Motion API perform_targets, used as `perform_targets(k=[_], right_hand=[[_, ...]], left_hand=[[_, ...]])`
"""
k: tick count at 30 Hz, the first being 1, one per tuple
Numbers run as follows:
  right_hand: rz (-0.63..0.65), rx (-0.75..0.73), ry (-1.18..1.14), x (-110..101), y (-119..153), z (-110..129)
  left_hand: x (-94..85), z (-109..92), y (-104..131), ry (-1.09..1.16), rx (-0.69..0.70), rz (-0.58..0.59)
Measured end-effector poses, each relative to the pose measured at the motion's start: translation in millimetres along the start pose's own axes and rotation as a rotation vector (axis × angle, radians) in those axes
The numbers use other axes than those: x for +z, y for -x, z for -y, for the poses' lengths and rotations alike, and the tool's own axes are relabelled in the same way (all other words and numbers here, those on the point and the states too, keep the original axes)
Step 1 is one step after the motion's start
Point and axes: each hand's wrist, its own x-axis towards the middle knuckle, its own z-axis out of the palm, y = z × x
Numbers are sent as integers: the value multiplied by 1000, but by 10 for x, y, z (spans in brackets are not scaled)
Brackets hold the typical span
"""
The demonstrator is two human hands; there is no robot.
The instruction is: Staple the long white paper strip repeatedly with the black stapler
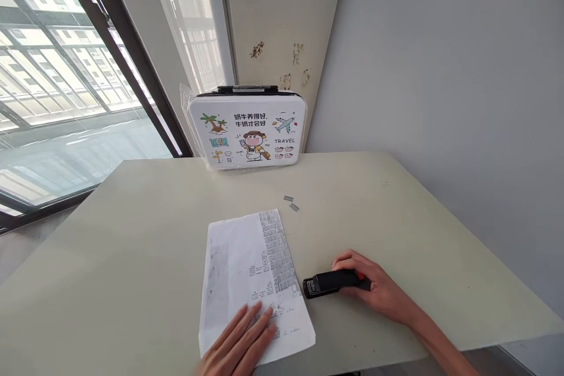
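A printed sheet of paper (240, 247) lies flat near the front of the table, with a dense band of staples down its right edge. My left hand (242, 338) rests on the sheet's lower part, fingers stretched out and lying flat. Just right of the paper is a black stapler (337, 281) with a red spot near its rear, its front end close to the sheet's right edge. My right hand (368, 282) is wrapped around the stapler's back half. Beyond the sheet's top right corner lie two small strips of staples (288, 198), apart from both hands.
A white case with cartoon prints (268, 155) and a black handle stands upright at the table's (141, 235) far edge, partly in clear plastic. Behind it is a cabinet panel (282, 12) with worn patches. A grey wall (432, 82) runs along the right, a window (57, 88) along the left.
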Motion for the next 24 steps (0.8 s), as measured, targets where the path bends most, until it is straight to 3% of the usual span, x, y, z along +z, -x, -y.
perform_targets(k=[6,14,17,21,24], right_hand=[[9,17,36,-22,3,12],[104,47,41,-204,-69,152],[53,94,52,-187,-212,213],[-7,102,147,-11,-420,358],[-16,96,268,144,-513,473]], left_hand=[[75,-102,-134,9,33,46],[-141,-119,-421,172,20,178],[-43,-9,-622,160,-1,133],[183,155,-819,144,111,132],[239,200,-862,154,171,171]])
